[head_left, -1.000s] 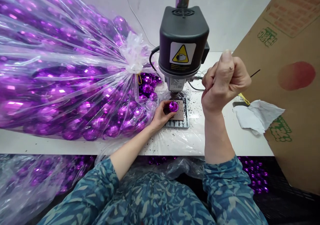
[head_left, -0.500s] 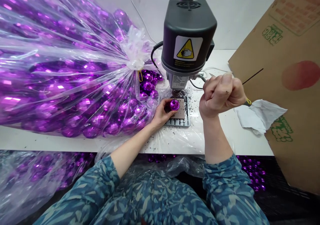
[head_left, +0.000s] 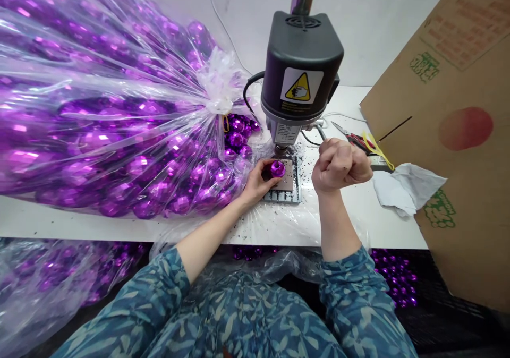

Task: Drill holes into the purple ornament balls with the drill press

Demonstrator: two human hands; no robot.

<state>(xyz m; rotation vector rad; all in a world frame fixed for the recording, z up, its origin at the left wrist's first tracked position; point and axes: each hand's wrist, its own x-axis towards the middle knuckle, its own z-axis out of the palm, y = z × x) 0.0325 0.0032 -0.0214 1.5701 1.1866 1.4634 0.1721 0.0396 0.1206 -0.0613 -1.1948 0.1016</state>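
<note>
My left hand (head_left: 258, 181) pinches a shiny purple faceted ball (head_left: 278, 169) between thumb and fingers. The ball rests on a small brown board (head_left: 285, 181) over the slotted metal base (head_left: 292, 196) of a bench drill press (head_left: 305, 66). Directly above the ball is the drill chuck (head_left: 281, 148); whether a bit touches the ball cannot be made out. My right hand (head_left: 340, 165) is a closed fist to the right of the machine, at the end of its metal lever (head_left: 320, 130). The fingers hide the gripped part of that lever.
A clear plastic bag (head_left: 217, 84) full of purple balls fills the left side. Scissors (head_left: 356, 139) with red and yellow handles and crumpled white paper (head_left: 406, 188) lie at right, beside a cardboard box (head_left: 458, 198). Dark shavings surround the base. More purple balls (head_left: 394, 278) show below the table.
My right fist has moved down and slightly left, uncovering the scissors behind it. My left hand keeps its hold on the ball. The view has shifted slightly.
</note>
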